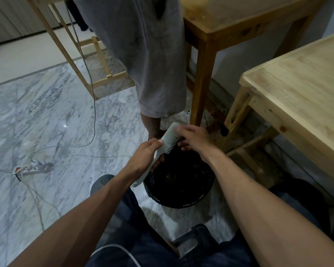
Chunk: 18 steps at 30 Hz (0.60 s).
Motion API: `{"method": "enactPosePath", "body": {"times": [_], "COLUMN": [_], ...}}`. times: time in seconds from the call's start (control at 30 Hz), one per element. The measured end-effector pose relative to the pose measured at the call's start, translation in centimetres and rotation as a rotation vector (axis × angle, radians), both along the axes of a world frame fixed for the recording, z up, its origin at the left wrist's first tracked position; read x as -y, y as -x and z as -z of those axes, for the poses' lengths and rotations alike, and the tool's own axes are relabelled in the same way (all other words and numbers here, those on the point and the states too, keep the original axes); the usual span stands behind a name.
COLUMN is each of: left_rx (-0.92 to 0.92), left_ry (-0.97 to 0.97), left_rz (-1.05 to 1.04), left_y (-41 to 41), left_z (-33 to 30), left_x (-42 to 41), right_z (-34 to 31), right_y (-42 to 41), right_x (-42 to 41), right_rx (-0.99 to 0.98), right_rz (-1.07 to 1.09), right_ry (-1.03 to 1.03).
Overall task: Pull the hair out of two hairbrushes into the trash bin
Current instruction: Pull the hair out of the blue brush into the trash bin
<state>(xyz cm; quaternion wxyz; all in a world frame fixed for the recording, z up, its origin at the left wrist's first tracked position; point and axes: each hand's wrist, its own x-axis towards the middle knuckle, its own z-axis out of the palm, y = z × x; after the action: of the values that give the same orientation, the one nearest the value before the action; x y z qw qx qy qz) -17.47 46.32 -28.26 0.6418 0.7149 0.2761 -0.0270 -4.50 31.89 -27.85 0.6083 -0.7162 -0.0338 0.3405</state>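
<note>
A pale white-green comb (167, 140) with long teeth is held slanted over a round bin lined with a black bag (202, 197) on the floor. My left hand (145, 158) grips the comb's handle, whose end pokes out below the wrist. My right hand (194, 138) rests on the far end of the teeth, fingers pinched there; a dark bit shows under the fingers, too small to tell. Dark debris lies inside the bin. No second brush is in view.
Another person in grey shorts (143, 54) stands just beyond the bin. A wooden table (301, 93) is at right, a wooden stool (206, 78) behind the bin, a wooden frame (96, 60) at left. A power strip (33, 168) and cables lie on the marble floor.
</note>
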Motion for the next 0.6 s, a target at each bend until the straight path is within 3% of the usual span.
{"method": "enactPosePath", "body": {"times": [0.23,0.37,0.5,0.6], "left_rx": [0.041,0.033,-0.130,-0.147], "left_ry": [-0.348,-0.592,-0.630,-0.596], "left_rz": [0.089,0.108,0.034,-0.007], "left_y": [0.3,-0.3,-0.7,-0.5], "left_z": [0.2,0.4,1.2,1.5], "left_x": [0.3,1.2,0.3,-0.4], "right_z": [0.4,0.8,-0.3,-0.9], "right_y": [-0.3,0.3,-0.1,-1.1], "right_x": [-1.4,-1.4,-0.4,0.9], "right_rx": [-0.192,0.069,0.085,0.077], "right_rz": [0.262,0.149,0.119,0.144], "right_ry": [-0.064,0.195,0.162,0.096]}}
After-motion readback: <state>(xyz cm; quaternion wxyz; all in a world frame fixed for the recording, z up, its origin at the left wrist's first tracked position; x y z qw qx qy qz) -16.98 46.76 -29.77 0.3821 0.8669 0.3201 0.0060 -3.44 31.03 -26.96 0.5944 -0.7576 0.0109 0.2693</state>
